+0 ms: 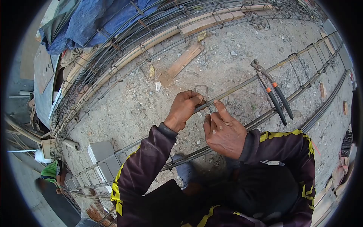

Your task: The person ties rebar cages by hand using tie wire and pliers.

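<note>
My left hand grips a bent steel stirrup where it meets a long rebar of the cage. My right hand is beside it, with the fingers pinching thin wire at the same joint, just under the stirrup. Both hands touch the bar at that crossing. A pair of pincers with orange-and-black handles hangs on the upper bar to the right, apart from both hands.
A rebar cage runs diagonally over gravel ground. A second, larger cage lies behind with wooden planks and a blue tarp. A grey concrete block supports the cage at left. Another person is at lower left.
</note>
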Action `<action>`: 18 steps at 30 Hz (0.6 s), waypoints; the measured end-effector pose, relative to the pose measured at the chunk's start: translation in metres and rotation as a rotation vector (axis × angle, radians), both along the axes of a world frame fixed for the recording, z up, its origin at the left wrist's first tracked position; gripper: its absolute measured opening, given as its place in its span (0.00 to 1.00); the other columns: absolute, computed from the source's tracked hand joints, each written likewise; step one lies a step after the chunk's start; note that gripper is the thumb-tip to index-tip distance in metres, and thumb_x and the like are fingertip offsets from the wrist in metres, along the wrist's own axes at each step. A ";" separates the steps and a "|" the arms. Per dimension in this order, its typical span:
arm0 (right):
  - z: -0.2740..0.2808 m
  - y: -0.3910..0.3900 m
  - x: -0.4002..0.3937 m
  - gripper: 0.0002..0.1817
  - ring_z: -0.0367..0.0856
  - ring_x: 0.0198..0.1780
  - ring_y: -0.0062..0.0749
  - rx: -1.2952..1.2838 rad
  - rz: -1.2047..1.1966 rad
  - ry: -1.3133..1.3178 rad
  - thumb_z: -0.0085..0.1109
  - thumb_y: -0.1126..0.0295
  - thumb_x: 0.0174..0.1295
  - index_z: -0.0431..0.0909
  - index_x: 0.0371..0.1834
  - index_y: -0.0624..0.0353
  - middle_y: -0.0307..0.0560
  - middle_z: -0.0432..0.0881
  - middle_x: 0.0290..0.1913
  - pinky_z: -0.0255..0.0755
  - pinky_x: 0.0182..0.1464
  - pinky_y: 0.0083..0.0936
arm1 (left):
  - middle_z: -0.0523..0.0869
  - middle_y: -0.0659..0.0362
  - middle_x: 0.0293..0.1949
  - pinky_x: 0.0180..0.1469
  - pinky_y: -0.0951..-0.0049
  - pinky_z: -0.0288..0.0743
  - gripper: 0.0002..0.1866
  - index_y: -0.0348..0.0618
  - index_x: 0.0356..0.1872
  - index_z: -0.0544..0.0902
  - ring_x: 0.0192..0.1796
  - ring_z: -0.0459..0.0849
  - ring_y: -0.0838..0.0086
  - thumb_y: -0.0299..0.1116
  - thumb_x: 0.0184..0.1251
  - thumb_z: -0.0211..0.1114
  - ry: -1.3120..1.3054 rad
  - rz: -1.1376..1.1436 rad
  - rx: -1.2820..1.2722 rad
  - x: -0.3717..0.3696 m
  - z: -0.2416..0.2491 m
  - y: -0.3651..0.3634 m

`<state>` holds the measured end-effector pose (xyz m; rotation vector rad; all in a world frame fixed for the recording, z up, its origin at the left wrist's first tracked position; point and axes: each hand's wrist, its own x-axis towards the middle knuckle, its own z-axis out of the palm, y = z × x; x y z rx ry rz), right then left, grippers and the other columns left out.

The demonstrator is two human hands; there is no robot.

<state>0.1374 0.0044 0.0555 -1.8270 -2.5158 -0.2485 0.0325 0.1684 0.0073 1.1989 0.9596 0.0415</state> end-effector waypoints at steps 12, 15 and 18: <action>0.025 0.057 0.051 0.02 0.81 0.33 0.32 0.104 0.158 0.063 0.60 0.73 0.49 0.80 0.25 0.59 0.42 0.79 0.17 0.63 0.69 0.40 | 0.85 0.58 0.37 0.45 0.76 0.76 0.11 0.32 0.43 0.80 0.38 0.82 0.78 0.27 0.63 0.67 -0.126 -0.043 0.121 -0.006 0.001 -0.007; 0.023 0.071 0.069 0.03 0.81 0.35 0.32 0.098 0.152 0.108 0.61 0.74 0.49 0.82 0.28 0.56 0.43 0.80 0.17 0.62 0.69 0.40 | 0.85 0.57 0.37 0.45 0.75 0.76 0.11 0.33 0.42 0.80 0.39 0.83 0.76 0.26 0.61 0.69 -0.115 -0.072 0.223 -0.009 0.000 -0.009; 0.011 0.093 0.079 0.02 0.82 0.33 0.37 -0.038 0.041 0.135 0.61 0.74 0.55 0.82 0.30 0.55 0.46 0.81 0.20 0.62 0.67 0.40 | 0.85 0.57 0.37 0.45 0.75 0.77 0.12 0.34 0.41 0.80 0.39 0.83 0.75 0.25 0.59 0.72 -0.132 -0.067 0.274 -0.010 -0.003 -0.016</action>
